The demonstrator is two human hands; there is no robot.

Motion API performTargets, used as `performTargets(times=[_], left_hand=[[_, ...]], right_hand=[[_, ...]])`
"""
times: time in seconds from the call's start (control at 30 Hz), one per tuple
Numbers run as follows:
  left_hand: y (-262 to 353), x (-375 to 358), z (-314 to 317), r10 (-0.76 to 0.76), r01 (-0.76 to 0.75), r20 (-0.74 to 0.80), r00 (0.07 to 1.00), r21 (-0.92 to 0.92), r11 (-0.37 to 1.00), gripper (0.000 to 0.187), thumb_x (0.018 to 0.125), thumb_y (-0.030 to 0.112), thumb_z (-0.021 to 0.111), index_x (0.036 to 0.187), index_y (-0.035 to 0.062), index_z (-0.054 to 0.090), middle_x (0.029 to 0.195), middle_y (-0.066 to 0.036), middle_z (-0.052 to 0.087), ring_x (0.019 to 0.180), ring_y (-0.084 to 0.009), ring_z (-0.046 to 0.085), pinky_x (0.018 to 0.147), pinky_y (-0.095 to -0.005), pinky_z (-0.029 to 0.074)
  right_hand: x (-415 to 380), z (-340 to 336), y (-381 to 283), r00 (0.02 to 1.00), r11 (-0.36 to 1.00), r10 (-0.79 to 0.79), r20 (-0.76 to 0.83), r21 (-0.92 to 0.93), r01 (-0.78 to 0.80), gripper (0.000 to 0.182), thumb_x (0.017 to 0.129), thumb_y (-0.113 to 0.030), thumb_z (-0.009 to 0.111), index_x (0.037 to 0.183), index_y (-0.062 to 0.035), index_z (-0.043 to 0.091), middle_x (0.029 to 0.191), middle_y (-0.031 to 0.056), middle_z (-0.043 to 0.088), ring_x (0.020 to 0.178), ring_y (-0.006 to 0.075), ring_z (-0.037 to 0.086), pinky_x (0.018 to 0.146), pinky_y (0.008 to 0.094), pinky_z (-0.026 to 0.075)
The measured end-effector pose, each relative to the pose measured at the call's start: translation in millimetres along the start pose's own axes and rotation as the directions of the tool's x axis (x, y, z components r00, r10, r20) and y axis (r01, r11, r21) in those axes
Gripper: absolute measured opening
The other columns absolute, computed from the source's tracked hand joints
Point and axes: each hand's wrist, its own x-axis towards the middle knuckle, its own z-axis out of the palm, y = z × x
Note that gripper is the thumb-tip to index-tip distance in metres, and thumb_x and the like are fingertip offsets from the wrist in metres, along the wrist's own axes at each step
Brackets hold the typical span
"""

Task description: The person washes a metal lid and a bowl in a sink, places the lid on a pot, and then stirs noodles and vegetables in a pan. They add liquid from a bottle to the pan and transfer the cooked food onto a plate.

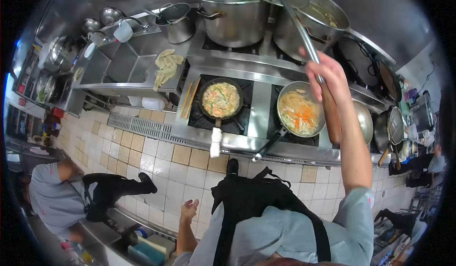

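Note:
My right hand (330, 76) is closed around a long metal ladle (298, 26) with a wooden handle end. The ladle's bowl is raised over the large pots at the back of the stove. Below and left of this hand, a frying pan (283, 129) holds noodles, shredded carrot and pale chopped vegetables (300, 114). On the left burner, a second pan (217, 122), its handle wrapped in white cloth, contains a flat vegetable pancake (221, 99). My left hand (189, 210) hangs low over the tiled floor, fingers apart, holding nothing.
Two big stockpots (235, 21) stand at the back, beside a smaller pot (176, 26). Chopsticks (190, 99) lie left of the burner. A rag (167, 66) drapes over the sink edge (118, 84). A co-worker (61, 190) is at the lower left; more pans (382, 130) sit right.

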Motion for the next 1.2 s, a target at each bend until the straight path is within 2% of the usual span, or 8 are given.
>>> performTargets(times=[0.07, 0.13, 0.23, 0.57, 0.97, 1.03, 1.07, 1.2], left_hand=[[-2.5, 9.4, -25.5, -0.024, 0.023, -0.021, 0.999, -0.038, 0.999, 0.087, 0.082, 0.052, 0.079, 0.140, -0.0043, 0.046, 0.110, -0.013, 0.064, 0.084, -0.0174, 0.061, 0.066, -0.0341, 0.052], [-11.1, 15.4, -49.8, -0.042, 0.039, -0.043, 0.998, -0.067, 0.997, 0.088, 0.082, 0.052, 0.079, 0.141, -0.0041, 0.046, 0.111, -0.013, 0.064, 0.084, -0.0187, 0.061, 0.066, -0.0349, 0.053], [-33.3, 23.2, -78.9, -0.088, 0.077, -0.097, 0.991, -0.117, 0.990, 0.088, 0.082, 0.053, 0.078, 0.141, -0.0042, 0.046, 0.112, -0.014, 0.064, 0.086, -0.0213, 0.063, 0.066, -0.0366, 0.054], [-71.4, 26.3, -90.7, -0.170, 0.164, -0.022, 0.985, -0.177, 0.971, 0.090, 0.082, 0.057, 0.077, 0.141, -0.0040, 0.046, 0.115, -0.017, 0.063, 0.092, -0.0260, 0.065, 0.071, -0.0408, 0.056], [-61.0, 22.2, -85.4, -0.186, 0.178, -0.027, 0.982, -0.187, 0.966, 0.084, 0.083, 0.053, 0.078, 0.139, -0.0027, 0.049, 0.120, -0.017, 0.064, 0.095, -0.0275, 0.067, 0.070, -0.0423, 0.056], [-49.9, 19.5, -87.8, -0.194, 0.189, -0.022, 0.981, -0.152, 0.970, 0.082, 0.084, 0.052, 0.077, 0.139, -0.0024, 0.049, 0.120, -0.017, 0.064, 0.096, -0.0274, 0.067, 0.070, -0.0427, 0.057], [-45.5, 18.5, -86.8, -0.198, 0.192, -0.018, 0.980, -0.174, 0.966, 0.082, 0.084, 0.051, 0.077, 0.139, -0.0024, 0.049, 0.120, -0.017, 0.064, 0.096, -0.0270, 0.066, 0.071, -0.0426, 0.057], [-36.2, 21.6, -82.0, -0.178, 0.175, -0.010, 0.984, -0.147, 0.973, 0.084, 0.083, 0.052, 0.077, 0.140, -0.0020, 0.047, 0.119, -0.015, 0.064, 0.098, -0.0264, 0.065, 0.076, -0.0430, 0.057]], right_hand=[[50.1, 30.8, -3.1, 1.000, 1.000, 0.015, 0.021, -0.010, -0.014, 0.036, 0.092, -0.015, 0.060, 0.121, 0.0062, 0.058, 0.071, 0.0046, 0.057, 0.043, 0.0103, 0.049, 0.038, 0.0244, 0.037], [98.4, 52.7, 1.1, 0.997, 0.998, 0.067, 0.039, -0.001, -0.067, 0.018, 0.092, -0.016, 0.061, 0.099, 0.0015, 0.062, 0.069, 0.0040, 0.057, 0.049, 0.0111, 0.052, 0.044, 0.0260, 0.041], [146.6, 84.0, -4.1, 0.990, 0.989, 0.139, -0.004, -0.042, -0.139, 0.016, 0.092, -0.016, 0.063, 0.082, -0.0031, 0.060, 0.068, 0.0031, 0.058, 0.056, 0.0113, 0.054, 0.051, 0.0270, 0.043], [252.3, 97.9, 22.7, 0.977, 0.979, 0.185, -0.107, -0.066, -0.192, 0.013, 0.091, -0.013, 0.063, 0.084, -0.0023, 0.060, 0.072, 0.0025, 0.059, 0.060, 0.0106, 0.057, 0.055, 0.0269, 0.049], [265.7, 111.9, 12.8, 0.953, 0.948, 0.278, -0.122, -0.127, -0.293, 0.014, 0.091, -0.013, 0.061, 0.082, -0.0039, 0.058, 0.069, 0.0021, 0.059, 0.057, 0.0092, 0.057, 0.052, 0.0237, 0.050], [273.7, 109.2, 15.8, 0.968, 0.968, 0.233, -0.096, 0.121, -0.221, 0.013, 0.093, -0.013, 0.060, 0.084, -0.0048, 0.056, 0.069, 0.0014, 0.059, 0.056, 0.0071, 0.056, 0.050, 0.0207, 0.049], [274.6, 106.0, 14.8, 0.967, 0.968, 0.234, -0.101, 0.120, -0.221, 0.013, 0.093, -0.013, 0.060, 0.084, -0.0048, 0.056, 0.069, 0.0014, 0.059, 0.056, 0.0071, 0.056, 0.050, 0.0207, 0.049], [260.0, 90.7, -6.5, 0.951, 0.801, 0.258, 0.168, 0.514, -0.308, 0.016, 0.093, -0.009, 0.060, 0.098, 0.0048, 0.054, 0.071, 0.0007, 0.059, 0.055, 0.0062, 0.057, 0.045, 0.0173, 0.047]])
